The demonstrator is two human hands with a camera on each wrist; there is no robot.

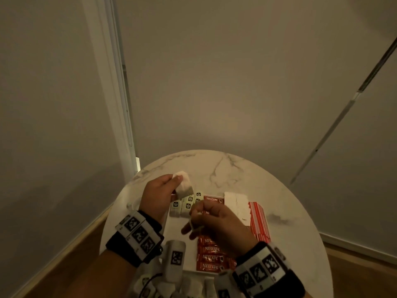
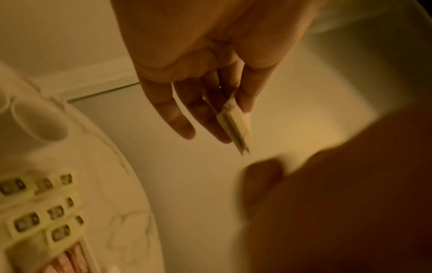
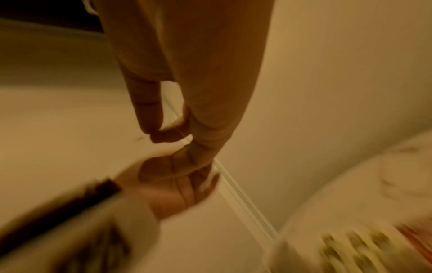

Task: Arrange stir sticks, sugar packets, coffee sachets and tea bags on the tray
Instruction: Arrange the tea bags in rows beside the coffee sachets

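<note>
My left hand [image 1: 175, 182] is raised over the tray's far left corner and pinches a tea bag [image 1: 183, 187] between thumb and fingers. In the left wrist view the tea bag [image 2: 235, 124] shows edge-on between the fingertips. My right hand [image 1: 198, 212] hovers over the tray's middle and pinches the tea bag's thin string [image 3: 174, 127] between thumb and forefinger. The white tray [image 1: 174, 231] holds rows of tea bags [image 1: 182, 206], red coffee sachets [image 1: 209, 258], white sugar packets [image 1: 237, 204] and red-striped stir sticks [image 1: 258, 221].
The tray sits on a small round marble table [image 1: 227, 168] set close to the walls. Several loose tea bags [image 1: 190, 284] lie at the table's near edge, below the tray. Wooden floor shows on both sides of the table.
</note>
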